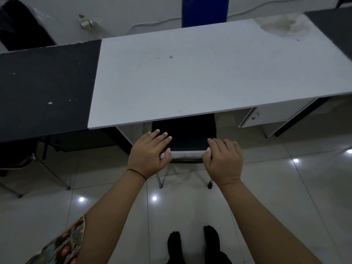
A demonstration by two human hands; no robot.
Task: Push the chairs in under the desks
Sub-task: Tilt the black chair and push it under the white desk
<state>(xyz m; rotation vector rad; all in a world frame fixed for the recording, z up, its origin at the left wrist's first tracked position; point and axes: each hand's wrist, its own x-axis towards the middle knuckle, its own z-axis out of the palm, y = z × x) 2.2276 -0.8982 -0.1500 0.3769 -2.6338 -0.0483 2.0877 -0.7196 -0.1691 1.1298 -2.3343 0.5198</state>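
Both hands are on the chair [183,141], right at the top rail of its backrest. The left hand [149,155] lies over the rail's left end, fingers stretched forward and fairly straight, thumb hooked under the pale edge. The right hand [223,159] holds the right end, fingers curled over the rail, thumb tucked against it. Between the hands a short stretch of worn pale rail shows.

The chair's dark seat runs forward and its front slips beneath the near edge of the white counter [209,73]; the back and two rear legs stand out on the tiled floor [285,187]. One rear leg ends in a dark foot. There is a gap on each side of the seat, between it and the counter's supports.

To the left, a dark counter [43,88] butts flush against the white one, and a second chair [28,159] with metal legs sits under it, partly out. To the right, under the white top, a white drawer unit [266,115]. Open floor behind the chair, where two dark-socked feet [192,242] stand.
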